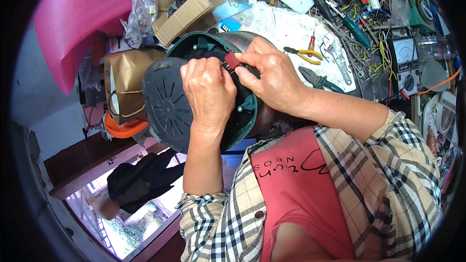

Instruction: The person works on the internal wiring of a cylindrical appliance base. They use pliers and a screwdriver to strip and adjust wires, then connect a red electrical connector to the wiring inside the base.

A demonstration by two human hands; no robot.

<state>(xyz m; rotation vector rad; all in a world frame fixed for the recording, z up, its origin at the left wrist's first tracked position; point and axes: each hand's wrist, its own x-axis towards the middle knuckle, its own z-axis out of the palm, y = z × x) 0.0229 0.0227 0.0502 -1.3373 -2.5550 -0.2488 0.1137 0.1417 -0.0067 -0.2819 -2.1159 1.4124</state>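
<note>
A small red plastic piece (232, 60) is pinched between the thumb and forefinger of my right hand (274, 73). My left hand (208, 90) is closed right beside it; short thin strands, perhaps wires, show between the two hands, but what its fingers hold is hidden. Both hands are over the open end of a round housing with a green rim (182, 43) and a dark metal body. Inside the rim are green screw posts (247, 104). A round black cover with slots (167, 104) hangs at the housing's left side, partly behind my left hand.
Pliers with yellow handles (303, 55), a second pair of pliers (318, 78), a wrench (340, 63) and a screwdriver (357, 31) lie to the right. Beyond them are tangled wires and a meter (407, 56). A cardboard box (184, 17) stands behind; a person (138, 184) is at lower left.
</note>
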